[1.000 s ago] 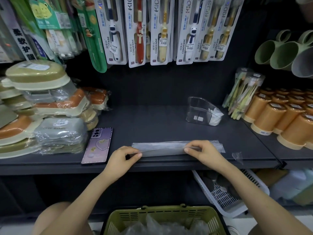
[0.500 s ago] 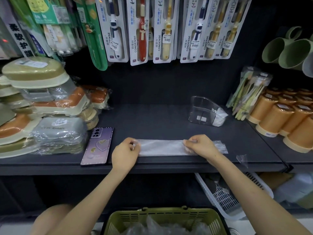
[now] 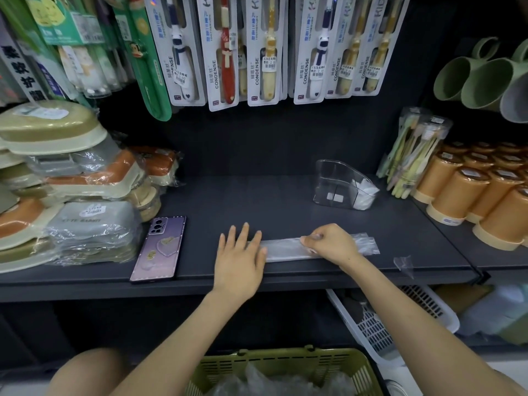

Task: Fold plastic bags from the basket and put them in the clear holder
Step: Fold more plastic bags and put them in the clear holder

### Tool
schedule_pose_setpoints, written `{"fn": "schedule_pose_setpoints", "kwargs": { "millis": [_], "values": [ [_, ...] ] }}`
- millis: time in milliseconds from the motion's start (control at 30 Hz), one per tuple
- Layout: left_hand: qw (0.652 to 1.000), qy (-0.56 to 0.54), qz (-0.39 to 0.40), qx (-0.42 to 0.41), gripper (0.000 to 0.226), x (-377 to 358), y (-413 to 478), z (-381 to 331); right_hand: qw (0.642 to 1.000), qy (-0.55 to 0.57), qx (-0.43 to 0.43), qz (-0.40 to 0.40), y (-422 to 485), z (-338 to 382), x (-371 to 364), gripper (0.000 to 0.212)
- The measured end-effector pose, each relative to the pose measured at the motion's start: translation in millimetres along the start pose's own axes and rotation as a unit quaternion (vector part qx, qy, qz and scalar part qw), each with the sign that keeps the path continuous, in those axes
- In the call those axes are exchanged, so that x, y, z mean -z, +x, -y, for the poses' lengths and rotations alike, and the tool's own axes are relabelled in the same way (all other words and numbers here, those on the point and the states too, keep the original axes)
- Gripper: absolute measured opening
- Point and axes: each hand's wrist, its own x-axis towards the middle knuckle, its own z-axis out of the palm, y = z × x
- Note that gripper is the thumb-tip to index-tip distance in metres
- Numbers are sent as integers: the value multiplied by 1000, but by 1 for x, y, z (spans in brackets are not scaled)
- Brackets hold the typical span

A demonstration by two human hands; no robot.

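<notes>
- One phone (image 3: 160, 247) is noted at the left of the shelf (image 3: 257, 201).
- Pressed flat on the strip's left end: the left hand (image 3: 238, 261), fingers straight, slightly spread.
- Along the front edge the plastic bag (image 3: 285, 248) lies folded into a long narrow strip. It is judged light, limp and slippery, best taken at its ends.
- Pinching the right end: the right hand (image 3: 328, 242), fingers curled.
- Behind, well apart, stands the clear holder (image 3: 337, 181), with white folded pieces inside.
- Surface is dark and smooth, stock crowding both sides. The basket (image 3: 285, 364) sits below.
</notes>
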Motion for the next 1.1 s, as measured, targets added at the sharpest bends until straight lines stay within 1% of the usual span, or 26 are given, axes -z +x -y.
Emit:
{"fn": "schedule_pose_setpoints", "kwargs": {
  "millis": [33, 67, 133, 200, 233, 300, 367, 400, 433, 467, 500, 533, 567, 600, 633, 700, 733, 767, 900, 967, 1033, 1067, 1100],
  "values": [
    [999, 6, 45, 29, 54, -4, 0, -2, 1000, -11, 2, -1, -1, 1, 0, 38],
    [996, 17, 71, 48, 55, -7, 0, -4, 1000, -18, 7, -2, -2, 1, 0, 37],
    [994, 39, 83, 61, 58, -11, -1, -5, 1000, -20, 16, -2, -3, 0, 0, 37],
    [993, 45, 89, 66, 60, -11, 0, -5, 1000, 8, 15, 2, -2, -2, 2, 40],
    [992, 50, 94, 68, 60, -10, -1, -5, 1000, 21, 11, -2, -1, -5, 4, 38],
    [991, 55, 96, 69, 61, -10, -1, -6, 998, 33, -12, -47, -2, -13, 11, 20],
    [991, 55, 98, 68, 61, -9, -1, -7, 989, 26, -36, -143, -5, -20, 16, 6],
    [991, 58, 99, 69, 61, -8, -1, -7, 978, 2, -22, -205, -8, -22, 15, 8],
    [991, 61, 100, 69, 61, -8, -1, -8, 964, -30, 28, -262, -10, -22, 11, 14],
    [991, 62, 100, 69, 61, -8, -1, -8, 945, -68, 108, -300, -13, -18, 4, 18],
    [991, 62, 100, 69, 61, -8, -1, -8, 925, -101, 192, -311, -16, -12, -5, 23],
    [991, 62, 100, 69, 62, -8, -1, -8, 911, -140, 258, -290, -20, -5, -15, 29],
    [991, 59, 100, 70, 62, -8, -1, -8, 905, -182, 301, -241, -21, 1, -27, 37],
    [991, 56, 101, 70, 63, -8, -1, -8, 910, -218, 311, -166, -23, 8, -36, 44],
    [991, 54, 103, 71, 63, -8, -1, -8, 915, -251, 299, -101, -24, 12, -44, 50],
    [990, 54, 106, 71, 63, -8, -1, -8, 938, -263, 223, 24, -22, 11, -46, 51],
    [990, 53, 106, 73, 62, -8, -1, -7, 943, -268, 189, 57, -19, 8, -44, 49],
    [990, 51, 106, 74, 62, -8, -1, -7, 943, -280, 168, 68, -16, 2, -38, 49],
    [990, 54, 104, 71, 62, -9, -1, -8, 949, -300, 82, 48, -7, -42, -1, 49],
    [991, 58, 101, 68, 62, -8, -1, -7, 953, -294, 53, 61, -5, -55, 13, 50],
    [991, 60, 98, 64, 62, -8, -1, -7, 966, -246, 49, 64, -5, -52, 18, 50],
    [991, 59, 98, 63, 62, -8, -1, -7, 975, -212, 49, 39, -4, -47, 18, 51],
    [991, 56, 103, 61, 62, -7, -1, -7, 983, -177, 50, -3, -4, -42, 19, 51]
  ]
}}
